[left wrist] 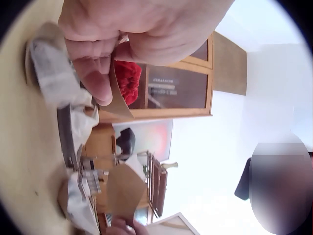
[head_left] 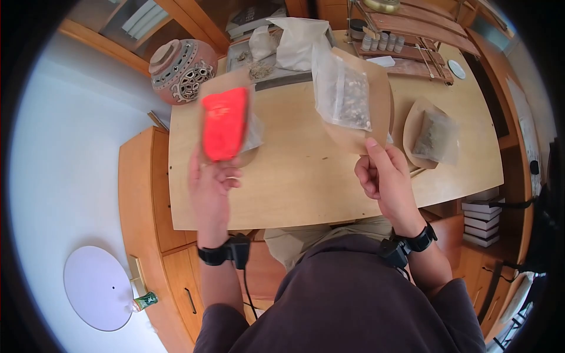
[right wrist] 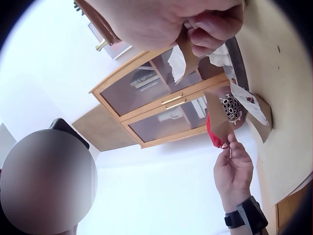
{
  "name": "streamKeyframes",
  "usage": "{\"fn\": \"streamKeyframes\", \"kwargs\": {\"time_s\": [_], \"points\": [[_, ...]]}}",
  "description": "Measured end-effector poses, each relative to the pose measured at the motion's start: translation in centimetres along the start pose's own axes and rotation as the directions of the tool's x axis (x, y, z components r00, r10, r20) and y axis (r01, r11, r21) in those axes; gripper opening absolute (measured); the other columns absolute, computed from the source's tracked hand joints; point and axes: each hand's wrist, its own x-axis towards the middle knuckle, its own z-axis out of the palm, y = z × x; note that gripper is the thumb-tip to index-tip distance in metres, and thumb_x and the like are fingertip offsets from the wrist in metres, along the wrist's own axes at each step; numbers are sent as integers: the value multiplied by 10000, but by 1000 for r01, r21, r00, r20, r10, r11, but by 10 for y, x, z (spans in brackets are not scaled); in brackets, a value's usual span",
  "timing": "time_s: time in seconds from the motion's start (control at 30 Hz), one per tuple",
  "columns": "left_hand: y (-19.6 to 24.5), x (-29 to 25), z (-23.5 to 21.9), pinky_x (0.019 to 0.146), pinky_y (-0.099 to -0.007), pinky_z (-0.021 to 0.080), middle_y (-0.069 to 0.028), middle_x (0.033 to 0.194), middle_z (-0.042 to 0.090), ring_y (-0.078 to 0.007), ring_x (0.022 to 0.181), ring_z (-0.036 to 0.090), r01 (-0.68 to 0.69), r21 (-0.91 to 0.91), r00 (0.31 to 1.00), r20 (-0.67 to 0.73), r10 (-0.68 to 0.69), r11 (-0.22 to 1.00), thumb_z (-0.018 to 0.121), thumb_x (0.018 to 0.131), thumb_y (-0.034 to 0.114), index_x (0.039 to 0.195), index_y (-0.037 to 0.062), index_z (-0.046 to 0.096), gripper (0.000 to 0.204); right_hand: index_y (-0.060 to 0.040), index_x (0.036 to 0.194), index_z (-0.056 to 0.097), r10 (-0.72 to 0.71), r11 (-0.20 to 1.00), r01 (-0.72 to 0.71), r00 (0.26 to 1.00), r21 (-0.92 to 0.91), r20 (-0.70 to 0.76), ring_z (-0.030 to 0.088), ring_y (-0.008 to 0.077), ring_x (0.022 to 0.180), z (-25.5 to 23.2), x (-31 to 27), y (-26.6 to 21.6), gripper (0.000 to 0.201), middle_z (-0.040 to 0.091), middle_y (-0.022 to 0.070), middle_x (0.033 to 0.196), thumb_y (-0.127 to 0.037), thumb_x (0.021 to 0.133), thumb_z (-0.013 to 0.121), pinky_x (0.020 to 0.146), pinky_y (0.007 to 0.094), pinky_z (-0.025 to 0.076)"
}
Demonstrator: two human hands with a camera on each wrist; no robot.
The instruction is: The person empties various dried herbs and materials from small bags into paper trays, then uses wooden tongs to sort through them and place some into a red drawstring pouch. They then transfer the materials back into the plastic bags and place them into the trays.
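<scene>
My left hand (head_left: 213,185) pinches the lower end of a brown paper piece (left wrist: 117,100) with a bright red pouch (head_left: 225,123) lying against it, raised over the table's left side. Between the thumb and curled fingers of my right hand (head_left: 385,176) is another brown paper piece (head_left: 379,112). On that paper lies a clear zip bag (head_left: 351,100) of small pale and dark bits. A whitish bag (left wrist: 54,73) on brown paper sits on the table beyond the left hand. To the right of the right hand, a clear bag of greenish dried stuff (head_left: 434,138) rests on brown paper (head_left: 414,126).
At the back of the wooden table (head_left: 282,194) is a grey tray (head_left: 288,79) with white bags (head_left: 300,44) and dried stems. A pierced clay pot (head_left: 183,70) stands back left. Back right, a wooden rack (head_left: 412,35) bears small jars, near a white disc (head_left: 457,69).
</scene>
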Motion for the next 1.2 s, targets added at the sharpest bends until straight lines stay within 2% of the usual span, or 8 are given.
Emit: {"fn": "streamKeyframes", "kwargs": {"time_s": [0.33,0.5,0.6,0.8,0.93,1.03,1.1,1.2], "points": [[-78,-18,104,637,-277,562,-164,1020,729,-170,771,707,236,4,960,155,-233,972,439,1140,209,1651,130,216,563,-64,931,577,-23,993,24,1000,-120,10,478,45,515,-14,-21,-8,383,579,-5,670,-403,1108,554,447,219,347],[-68,-31,94,614,-271,539,-143,982,701,-162,712,678,244,308,958,73,-278,919,456,1141,268,1646,119,207,582,-49,964,611,40,994,-31,995,-110,89,495,51,553,-4,-16,7,365,575,-9,682,-374,1115,542,494,226,380],[-55,-47,71,620,-296,557,-138,994,698,-159,674,664,162,-33,947,288,-146,986,503,1132,293,1653,88,165,655,-15,961,620,5,988,21,986,-156,166,523,69,588,4,-10,20,375,586,-3,690,-351,1112,547,538,260,422],[-53,-68,72,613,-325,542,-151,1153,701,-195,715,667,84,105,954,280,-110,991,526,1113,239,1464,25,465,416,53,1038,641,-39,959,116,958,-257,286,557,108,614,35,-9,36,348,643,62,713,-286,1089,582,592,307,475],[-49,-69,75,624,-346,548,-135,1157,702,-213,742,674,132,60,984,113,-138,989,570,1078,156,1365,10,533,324,34,1008,643,-144,920,261,919,-291,368,531,118,591,33,-9,42,305,621,90,679,-262,1073,611,572,323,456],[-45,-67,72,623,-339,546,-143,1124,700,-215,732,661,156,-24,982,115,-152,987,582,1066,131,1354,-4,501,329,-31,1036,647,-72,888,233,922,-396,380,502,25,681,6,-17,22,176,574,-37,748,-205,1064,658,586,235,406],[-47,-64,62,625,-347,544,-148,1128,702,-224,733,658,175,-53,973,163,-164,983,568,1066,115,1357,-4,498,322,-17,953,672,-190,926,231,969,-299,158,507,31,663,-23,-16,26,186,595,-43,731,-183,1034,698,584,244,413],[-40,-65,63,620,-358,542,-161,1123,704,-225,725,656,171,-66,976,148,-160,983,558,1073,112,1356,-5,498,312,-32,910,672,-446,857,321,854,-402,-269,468,4,689,-85,-25,30,190,575,-79,763,-171,1035,707,595,210,386]]}}
